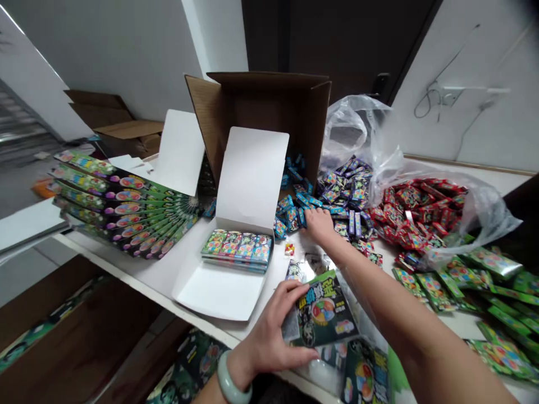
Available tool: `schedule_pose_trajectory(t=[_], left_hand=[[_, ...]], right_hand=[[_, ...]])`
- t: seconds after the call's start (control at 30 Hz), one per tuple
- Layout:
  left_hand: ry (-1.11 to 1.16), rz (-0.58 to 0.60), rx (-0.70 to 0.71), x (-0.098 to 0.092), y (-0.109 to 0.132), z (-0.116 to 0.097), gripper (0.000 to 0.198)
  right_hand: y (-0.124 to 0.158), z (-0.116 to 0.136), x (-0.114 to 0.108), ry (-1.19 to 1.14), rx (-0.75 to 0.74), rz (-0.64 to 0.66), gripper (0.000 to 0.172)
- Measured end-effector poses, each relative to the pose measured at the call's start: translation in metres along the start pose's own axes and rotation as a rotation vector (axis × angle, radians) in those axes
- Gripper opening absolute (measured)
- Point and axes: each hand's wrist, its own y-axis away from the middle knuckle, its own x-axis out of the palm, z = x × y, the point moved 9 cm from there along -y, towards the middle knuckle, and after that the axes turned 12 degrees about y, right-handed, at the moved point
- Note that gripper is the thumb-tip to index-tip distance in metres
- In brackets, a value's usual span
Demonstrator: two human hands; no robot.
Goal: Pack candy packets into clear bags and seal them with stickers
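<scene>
My left hand [269, 331], with a pale green bangle on the wrist, grips the left edge of a dark green printed packet [322, 311] near the table's front edge. My right hand [319, 224] reaches forward, fingers curled on the heap of small blue packets [295, 210] spilling from the tipped cardboard box [269, 106]. What its fingers hold is hidden. Just left stands an open white carton [219, 289] with a row of small colourful packets [238, 249] in it.
A fanned stack of flat green cartons [122, 207] lies at the left. Purple packets [349, 191], red packets [416, 213] on clear plastic and green packets [484, 292] cover the right. More dark packets [364, 376] lie by the front edge. Folded cardboard [113, 120] sits behind.
</scene>
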Motion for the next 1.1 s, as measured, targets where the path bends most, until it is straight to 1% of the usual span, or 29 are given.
schedule_pose_trajectory(t=[0.03,0.1,0.2,0.27,0.3,0.37,0.43,0.5,0.57,0.67,0.73,0.77,0.8,0.87,0.93,0.97,1.0,1.03,1.1], left_hand=[[-0.008,0.0,0.0,-0.001,0.001,0.001,0.092],[-0.024,0.005,0.001,-0.004,0.001,0.003,0.091],[-0.027,0.014,0.011,-0.006,-0.001,0.003,0.089],[-0.033,0.017,0.023,-0.007,-0.002,0.003,0.088],[-0.039,0.018,0.028,-0.006,-0.003,0.002,0.086],[-0.062,0.014,0.035,-0.006,-0.005,0.001,0.083],[-0.1,0.006,0.041,-0.007,-0.006,0.001,0.081],[-0.152,-0.011,0.044,-0.008,-0.006,0.002,0.078],[-0.201,-0.025,0.046,-0.008,-0.007,0.002,0.075],[-0.257,-0.017,0.044,-0.004,-0.011,0.001,0.074],[-0.29,0.001,0.046,0.0,-0.014,-0.001,0.074],[-0.306,0.006,0.05,0.002,-0.015,-0.003,0.074],[-0.32,0.01,0.054,0.004,-0.016,-0.004,0.073],[-0.339,0.017,0.062,0.008,-0.018,-0.006,0.073],[-0.346,0.025,0.064,0.011,-0.019,-0.006,0.073],[-0.346,0.032,0.06,0.013,-0.019,-0.005,0.072],[-0.347,0.04,0.055,0.014,-0.019,-0.004,0.072],[-0.348,0.045,0.052,0.015,-0.019,-0.003,0.072],[-0.348,0.05,0.054,0.016,-0.018,-0.001,0.072]], right_hand=[[-0.002,-0.003,0.002,0.001,0.017,-0.004,0.027],[0.003,-0.016,-0.001,-0.024,0.055,-0.018,0.025],[0.028,-0.047,-0.014,-0.096,0.129,-0.032,0.027],[0.054,-0.07,-0.021,-0.225,0.193,-0.008,0.031],[0.071,-0.082,-0.021,-0.348,0.24,0.027,0.033],[0.106,-0.102,-0.017,-0.671,0.348,0.121,0.037],[0.14,-0.114,-0.017,-0.96,0.416,0.181,0.04],[0.166,-0.121,-0.026,-1.075,0.403,0.189,0.04],[0.186,-0.126,-0.036,-1.099,0.36,0.183,0.039],[0.208,-0.127,-0.043,-1.051,0.309,0.237,0.035],[0.218,-0.129,-0.043,-0.987,0.289,0.272,0.032],[0.221,-0.131,-0.044,-0.945,0.281,0.265,0.031],[0.223,-0.134,-0.047,-0.889,0.276,0.225,0.03],[0.226,-0.141,-0.058,-0.691,0.239,0.071,0.024],[0.231,-0.135,-0.069,-0.387,0.143,-0.079,0.017],[0.235,-0.127,-0.07,-0.232,0.079,-0.109,0.016],[0.239,-0.117,-0.066,-0.104,0.01,-0.098,0.016],[0.244,-0.107,-0.059,-0.017,-0.057,-0.056,0.018],[0.255,-0.093,-0.044,0.042,-0.149,0.046,0.023]])
